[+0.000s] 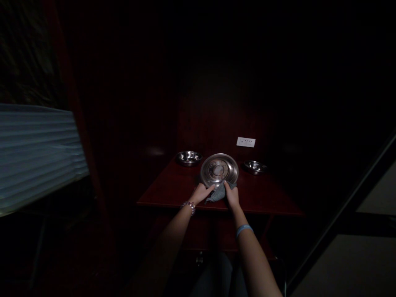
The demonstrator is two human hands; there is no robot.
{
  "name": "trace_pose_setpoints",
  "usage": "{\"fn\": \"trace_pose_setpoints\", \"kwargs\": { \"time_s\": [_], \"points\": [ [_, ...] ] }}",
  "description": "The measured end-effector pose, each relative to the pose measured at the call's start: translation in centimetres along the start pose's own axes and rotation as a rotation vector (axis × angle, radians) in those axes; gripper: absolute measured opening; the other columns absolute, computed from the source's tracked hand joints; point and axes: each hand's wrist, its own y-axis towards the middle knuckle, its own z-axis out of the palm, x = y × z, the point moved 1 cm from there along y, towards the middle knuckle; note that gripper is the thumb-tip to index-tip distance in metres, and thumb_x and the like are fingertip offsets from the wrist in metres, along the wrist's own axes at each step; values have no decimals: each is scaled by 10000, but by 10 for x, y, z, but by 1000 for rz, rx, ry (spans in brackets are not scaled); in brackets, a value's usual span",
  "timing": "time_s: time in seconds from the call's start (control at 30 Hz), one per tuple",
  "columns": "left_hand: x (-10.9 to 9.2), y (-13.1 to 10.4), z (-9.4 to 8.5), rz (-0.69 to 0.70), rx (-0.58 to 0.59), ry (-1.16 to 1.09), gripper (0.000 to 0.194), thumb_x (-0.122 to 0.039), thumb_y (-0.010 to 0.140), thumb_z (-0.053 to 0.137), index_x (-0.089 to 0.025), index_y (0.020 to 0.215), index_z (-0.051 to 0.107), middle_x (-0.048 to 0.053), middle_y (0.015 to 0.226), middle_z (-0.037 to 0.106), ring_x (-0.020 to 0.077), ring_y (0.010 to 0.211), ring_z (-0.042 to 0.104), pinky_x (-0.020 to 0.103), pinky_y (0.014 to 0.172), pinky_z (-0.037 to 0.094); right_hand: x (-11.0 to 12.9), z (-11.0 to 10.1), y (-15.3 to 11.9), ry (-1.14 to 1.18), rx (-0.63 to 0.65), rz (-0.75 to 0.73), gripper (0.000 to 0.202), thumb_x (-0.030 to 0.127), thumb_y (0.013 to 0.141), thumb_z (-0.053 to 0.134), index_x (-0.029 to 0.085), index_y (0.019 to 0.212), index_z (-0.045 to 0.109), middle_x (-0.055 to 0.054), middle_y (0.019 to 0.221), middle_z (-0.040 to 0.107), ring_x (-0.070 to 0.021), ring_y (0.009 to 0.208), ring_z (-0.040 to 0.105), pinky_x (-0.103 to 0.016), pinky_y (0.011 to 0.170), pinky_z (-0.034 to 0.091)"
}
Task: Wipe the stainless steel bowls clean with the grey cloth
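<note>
A round steel plate (213,164) is tilted up above the front part of the dark red desk, its inside facing me. My left hand (201,192) grips its lower left rim, thumb on the inner side. At the lower right rim my right hand (231,194) is closed on a grey cloth (219,193), which it holds against the plate. Part of the cloth hangs below the rim between both hands.
One steel bowl (189,158) stands at the back left of the desk (167,193), another (255,166) at the back right. A white socket panel (246,142) is on the back wall. Dark side panels flank the desk; a pale ribbed surface (40,152) is at far left.
</note>
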Motion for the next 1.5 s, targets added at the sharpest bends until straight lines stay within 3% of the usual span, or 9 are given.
{"fn": "trace_pose_setpoints", "kwargs": {
  "time_s": [0.37,0.63,0.93,1.1,1.3,1.5],
  "points": [
    [0,2,-2,27,8,15,427,-389,791,609,-146,1134,681,98,1178,701,224,1116,641,342,1035,448,1,1,0,10,1,-4,501,501,731,634,119,1046,711,-122,1041,740,-264,1001,687,-341,887,518],
    [7,8,-2,57,-53,-55,380,-272,802,566,-126,1138,665,119,1218,678,227,1152,623,371,1062,422,-1,0,0,11,6,-6,479,496,745,633,124,1036,715,-117,1039,741,-262,1001,687,-339,888,517],
    [6,7,-5,-53,-113,-91,329,-303,829,527,-82,1010,689,131,1067,730,232,1024,671,338,941,497,0,0,-1,9,17,-12,465,485,751,629,130,1037,716,-104,1010,750,-256,988,690,-332,892,518],
    [3,5,-4,-48,-120,-104,337,-344,824,560,-89,996,698,121,1023,741,248,1061,653,355,966,481,1,0,-1,9,2,-13,459,482,739,640,124,1014,721,-106,997,752,-256,990,690,-332,903,513],
    [2,3,-2,19,-80,-137,431,-430,833,586,-107,1101,688,130,1143,710,252,1120,635,380,1045,432,3,0,-1,18,-10,-1,457,481,731,649,122,1005,724,-113,1014,748,-262,990,691,-341,904,514],
    [2,2,-1,69,-22,-129,483,-416,805,641,-142,1203,647,115,1256,657,244,1193,594,364,1089,395,5,0,-3,34,-18,-19,474,487,726,653,122,1021,720,-117,1041,742,-265,1012,684,-341,904,514]
  ]
}}
